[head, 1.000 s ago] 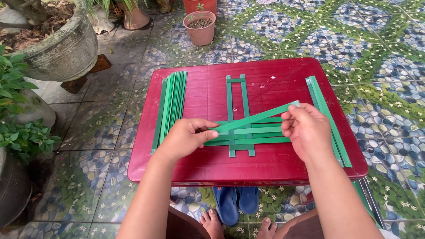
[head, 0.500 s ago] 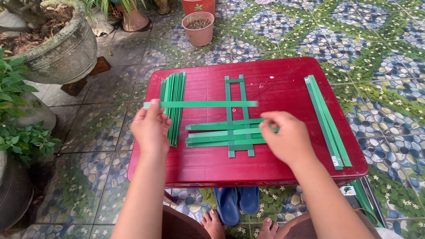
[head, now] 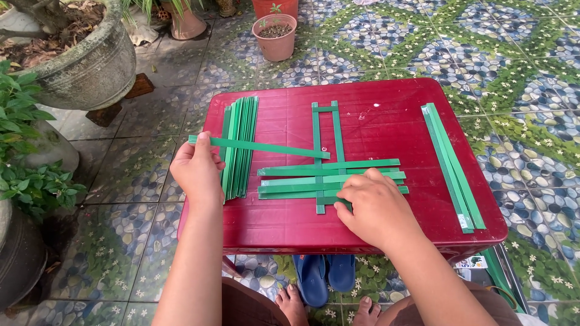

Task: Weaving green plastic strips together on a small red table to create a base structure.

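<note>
On a red table lies a partly woven lattice of green strips: two upright strips crossed by several horizontal ones. My left hand pinches the left end of one loose green strip, which slants rightward onto the upright strips. My right hand rests palm down on the lower right part of the lattice, fingers on the strips.
A stack of green strips lies at the table's left, a smaller bundle at its right. Large stone planter and clay pots stand beyond on the patterned tile floor. Blue sandals and bare feet are under the table.
The loose strip went from slanting across the right side, to held level above the lattice, to its right end now resting on the upright strips. My right hand let it go and pressed the lattice.
</note>
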